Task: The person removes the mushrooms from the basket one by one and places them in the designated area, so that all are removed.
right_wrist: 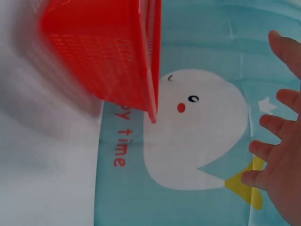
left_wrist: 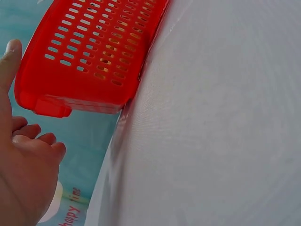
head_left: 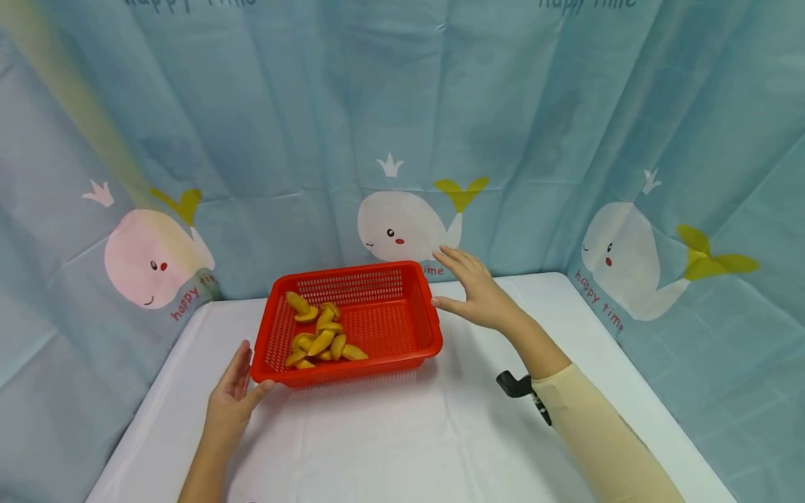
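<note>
Left hand [head_left: 229, 402], open, touches red basket [head_left: 377, 279], lying lengthwise left-right; right hand [head_left: 474, 293] open beside.

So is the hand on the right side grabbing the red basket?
No, the right hand is spread open beside the red basket, with a gap between its fingers and the rim.
</note>
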Tool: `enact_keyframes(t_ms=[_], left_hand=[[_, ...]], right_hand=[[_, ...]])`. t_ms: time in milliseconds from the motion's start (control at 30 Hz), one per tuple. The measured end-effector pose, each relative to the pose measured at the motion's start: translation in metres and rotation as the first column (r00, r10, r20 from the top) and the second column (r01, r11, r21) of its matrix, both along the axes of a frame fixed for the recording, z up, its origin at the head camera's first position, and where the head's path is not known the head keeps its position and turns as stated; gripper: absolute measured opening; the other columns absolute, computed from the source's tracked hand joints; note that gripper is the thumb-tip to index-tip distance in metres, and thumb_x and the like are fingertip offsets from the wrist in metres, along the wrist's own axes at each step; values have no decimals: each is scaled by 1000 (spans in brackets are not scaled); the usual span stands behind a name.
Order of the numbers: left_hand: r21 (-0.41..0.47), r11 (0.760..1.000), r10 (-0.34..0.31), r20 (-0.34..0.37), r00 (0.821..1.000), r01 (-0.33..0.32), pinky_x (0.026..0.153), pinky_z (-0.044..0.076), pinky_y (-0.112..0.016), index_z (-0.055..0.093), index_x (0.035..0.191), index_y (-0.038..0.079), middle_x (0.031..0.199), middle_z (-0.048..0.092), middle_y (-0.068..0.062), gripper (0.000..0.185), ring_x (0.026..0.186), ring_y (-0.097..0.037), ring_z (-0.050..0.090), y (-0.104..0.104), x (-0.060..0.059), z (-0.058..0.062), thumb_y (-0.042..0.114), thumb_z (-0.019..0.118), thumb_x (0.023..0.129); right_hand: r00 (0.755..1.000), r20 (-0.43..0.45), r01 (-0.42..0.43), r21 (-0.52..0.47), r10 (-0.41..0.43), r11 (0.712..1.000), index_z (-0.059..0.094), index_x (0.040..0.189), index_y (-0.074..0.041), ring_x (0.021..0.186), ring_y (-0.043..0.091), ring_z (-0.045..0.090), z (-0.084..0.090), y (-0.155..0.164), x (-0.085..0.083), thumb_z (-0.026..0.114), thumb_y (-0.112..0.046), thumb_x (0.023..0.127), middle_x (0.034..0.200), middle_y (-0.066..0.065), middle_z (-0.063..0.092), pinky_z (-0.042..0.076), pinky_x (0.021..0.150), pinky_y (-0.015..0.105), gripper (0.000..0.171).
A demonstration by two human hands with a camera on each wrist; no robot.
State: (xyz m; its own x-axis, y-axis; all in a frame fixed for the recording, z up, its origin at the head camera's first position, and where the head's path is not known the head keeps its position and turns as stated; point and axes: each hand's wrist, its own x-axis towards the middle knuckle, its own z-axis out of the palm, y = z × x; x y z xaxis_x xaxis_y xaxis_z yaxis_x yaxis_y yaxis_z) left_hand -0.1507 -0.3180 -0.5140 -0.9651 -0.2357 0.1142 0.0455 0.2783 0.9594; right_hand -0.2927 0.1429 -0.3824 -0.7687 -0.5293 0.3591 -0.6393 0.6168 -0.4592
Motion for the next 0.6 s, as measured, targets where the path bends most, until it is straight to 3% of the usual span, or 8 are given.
enact_keyframes(t_ms=[233, 600], left_hand=[[15, 1000, -15, -25, 1000, 16, 109, 32, -6, 24, 163, 33, 170, 24, 3, 85, 156, -11, 23, 1, 2, -1, 16, 73, 96], [40, 999, -30, -63, 998, 33, 106, 35, -3, 29, 162, 29, 169, 28, 0, 83, 154, -9, 27, 4, 1, -4, 12, 73, 95]], right_hand=[[998, 30, -48, 14, 47, 999, 31, 162, -24, 156, 27, 21, 16, -25, -6, 71, -52, 93, 169, -1, 26, 20, 124, 65, 84], [993, 55, -109, 35, 107, 993, 37, 160, -24, 153, 27, 30, 30, -64, -24, 70, -51, 94, 165, 1, 37, 29, 124, 56, 78]])
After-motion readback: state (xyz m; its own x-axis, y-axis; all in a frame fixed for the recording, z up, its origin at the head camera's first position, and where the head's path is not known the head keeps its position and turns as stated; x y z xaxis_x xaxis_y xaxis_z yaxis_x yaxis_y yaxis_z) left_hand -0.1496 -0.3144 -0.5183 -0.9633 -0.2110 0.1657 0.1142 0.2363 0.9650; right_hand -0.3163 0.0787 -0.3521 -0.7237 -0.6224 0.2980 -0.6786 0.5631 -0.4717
